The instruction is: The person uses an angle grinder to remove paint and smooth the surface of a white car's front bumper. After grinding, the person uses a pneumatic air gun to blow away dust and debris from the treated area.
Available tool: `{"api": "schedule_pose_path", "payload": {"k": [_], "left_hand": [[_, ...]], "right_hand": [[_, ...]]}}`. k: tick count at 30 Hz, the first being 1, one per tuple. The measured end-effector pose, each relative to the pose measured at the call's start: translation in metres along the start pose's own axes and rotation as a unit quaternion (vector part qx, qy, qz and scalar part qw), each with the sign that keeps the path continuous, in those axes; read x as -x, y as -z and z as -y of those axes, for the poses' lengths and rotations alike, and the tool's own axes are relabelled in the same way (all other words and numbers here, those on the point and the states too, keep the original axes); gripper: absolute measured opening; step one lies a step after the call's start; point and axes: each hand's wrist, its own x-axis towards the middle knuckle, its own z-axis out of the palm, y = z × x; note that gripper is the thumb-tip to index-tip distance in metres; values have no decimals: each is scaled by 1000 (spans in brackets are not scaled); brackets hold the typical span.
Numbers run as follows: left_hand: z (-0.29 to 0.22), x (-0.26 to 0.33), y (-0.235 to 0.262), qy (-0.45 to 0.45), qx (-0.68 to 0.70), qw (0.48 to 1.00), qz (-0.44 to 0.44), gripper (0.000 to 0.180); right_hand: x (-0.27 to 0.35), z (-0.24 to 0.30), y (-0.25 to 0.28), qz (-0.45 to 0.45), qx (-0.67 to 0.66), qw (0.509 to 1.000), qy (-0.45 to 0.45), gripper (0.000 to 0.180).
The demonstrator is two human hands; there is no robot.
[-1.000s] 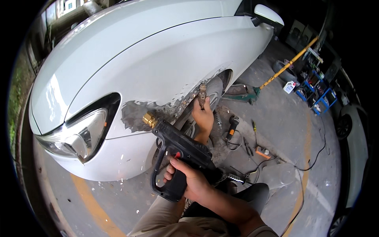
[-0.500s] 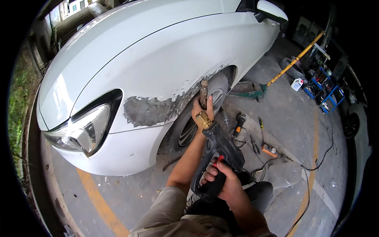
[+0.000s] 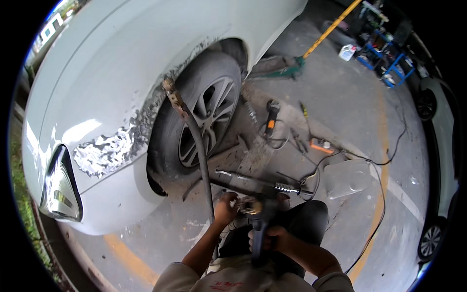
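A black gun-shaped tool (image 3: 265, 214) with a brass-coloured front end (image 3: 250, 208) is low over my lap. My right hand (image 3: 272, 238) is wrapped around its grip. Curled fingers of my left hand (image 3: 226, 209) are at the brass end; motion blur hides what they pinch. A worn metal clamp (image 3: 174, 97) sits at the wheel-arch edge of the white car fender (image 3: 116, 73). From the clamp a thick grey cable (image 3: 200, 151) runs down past my left forearm. Forward of the arch, a scraped patch (image 3: 109, 152) shines as rough bare metal.
Beyond my hands lie a chrome rod with a spring (image 3: 287, 187), a hammer (image 3: 242, 143), an angle grinder (image 3: 272, 119), a screwdriver (image 3: 305, 111) and an orange power strip (image 3: 322, 145). A clear plastic piece (image 3: 348, 179) and cords are at right. A yellow-handled jack (image 3: 296, 68) stands behind the wheel (image 3: 209, 114).
My view has swung, so the car sits further left. Both hands and the gun-shaped tool have come down from the fender to my lap. The clamp at the arch is now clear of my left hand.
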Motion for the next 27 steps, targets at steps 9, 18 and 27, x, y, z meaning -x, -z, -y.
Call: {"api": "schedule_pose_path", "payload": {"k": [9,18,27], "left_hand": [[77,-19,-106,412,-2,910,42,34],[108,-5,-133,512,-119,850,27,35],[101,47,-99,555,-112,823,47,40]], "right_hand": [[10,54,-47,-38,-79,996,14,31],[21,141,-31,16,-206,977,53,18],[2,172,-35,78,-298,951,-28,17]]}}
